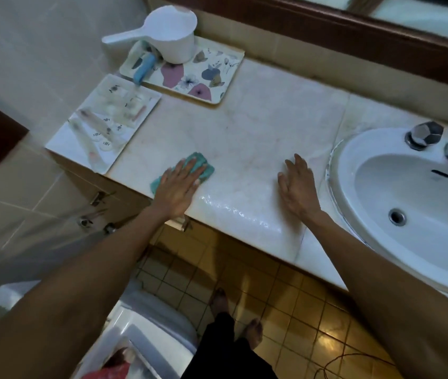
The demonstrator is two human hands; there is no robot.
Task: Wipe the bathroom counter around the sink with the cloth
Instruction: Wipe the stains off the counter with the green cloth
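A teal cloth (203, 161) lies flat on the pale marble counter (244, 127), close to its front edge on the left. My left hand (180, 186) presses down on the cloth with fingers spread, covering most of it. My right hand (298, 184) rests flat on the bare counter, fingers apart, holding nothing, just left of the white oval sink (376, 198). A wet, shiny streak (233, 209) runs along the counter's front edge between my two hands.
A floral tray (212, 77) at the back left carries a white plastic dipper (172, 36) and a blue tube (143, 69). A second white tray (113, 110) with toiletries hangs over the left end. A chrome tap (426, 135) stands behind the sink. Below are a toilet (146, 324) and tiled floor.
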